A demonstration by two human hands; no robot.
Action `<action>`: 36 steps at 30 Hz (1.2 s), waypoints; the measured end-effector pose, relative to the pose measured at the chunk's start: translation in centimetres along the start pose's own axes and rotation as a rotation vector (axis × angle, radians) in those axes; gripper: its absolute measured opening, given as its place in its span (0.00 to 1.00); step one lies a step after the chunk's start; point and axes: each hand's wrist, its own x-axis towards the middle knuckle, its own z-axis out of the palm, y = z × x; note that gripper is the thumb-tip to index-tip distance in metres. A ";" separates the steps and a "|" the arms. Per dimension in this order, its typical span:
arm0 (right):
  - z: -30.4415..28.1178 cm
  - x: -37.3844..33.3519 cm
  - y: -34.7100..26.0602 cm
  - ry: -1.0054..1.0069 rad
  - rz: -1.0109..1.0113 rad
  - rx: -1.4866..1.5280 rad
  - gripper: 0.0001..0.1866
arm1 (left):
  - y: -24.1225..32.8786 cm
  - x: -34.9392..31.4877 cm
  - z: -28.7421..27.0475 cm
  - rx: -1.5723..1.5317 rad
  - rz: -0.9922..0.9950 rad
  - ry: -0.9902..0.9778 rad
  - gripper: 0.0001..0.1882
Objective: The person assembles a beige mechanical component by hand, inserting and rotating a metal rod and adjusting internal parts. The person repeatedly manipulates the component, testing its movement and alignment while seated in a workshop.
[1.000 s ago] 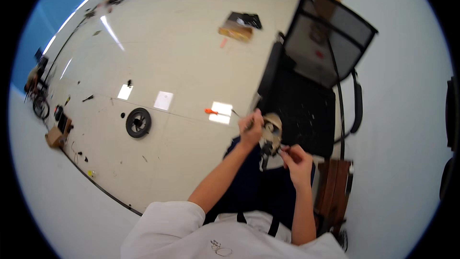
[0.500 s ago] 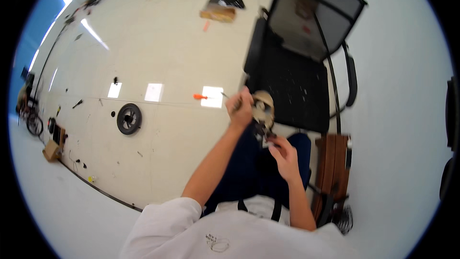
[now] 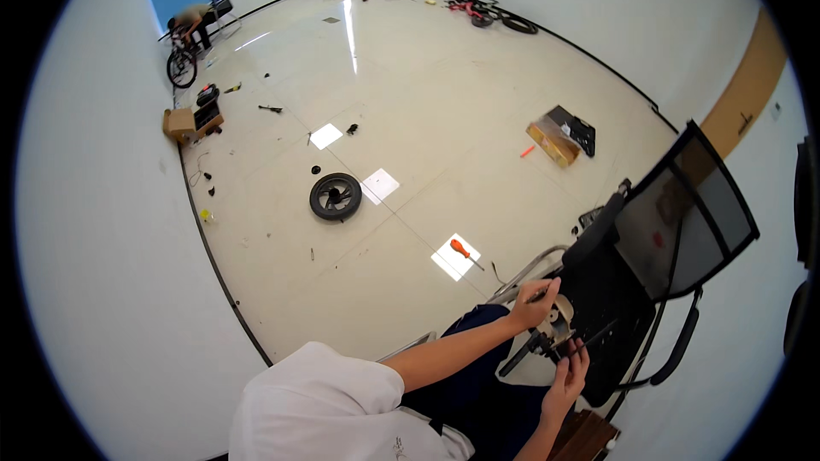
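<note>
My left hand (image 3: pixel 534 303) is closed around a thin dark tool, its tip at a small round beige-and-metal part (image 3: pixel 559 329). Just below it, my right hand (image 3: pixel 571 371) grips the black end of that part from the lower side. Both hands hold it over my lap, right in front of the seat of a black mesh office chair (image 3: pixel 683 213). The fingers hide most of the part.
An orange-handled screwdriver (image 3: pixel 461 249) lies on the glossy floor to the left of the chair. Farther off are a small black wheel (image 3: pixel 335 196), an open cardboard box (image 3: pixel 555 141), small scattered bits, and a person bent over a bicycle (image 3: pixel 184 43). A wooden stool (image 3: pixel 585 440) is beside me.
The view has swung, so the hands and chair now sit lower right in the picture. Both hands stay on the tool and the part, close together.
</note>
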 end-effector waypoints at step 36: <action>-2.9 -3.3 1.0 -0.175 -0.091 -0.506 0.19 | 1.3 0.1 1.1 0.012 0.073 -0.189 0.23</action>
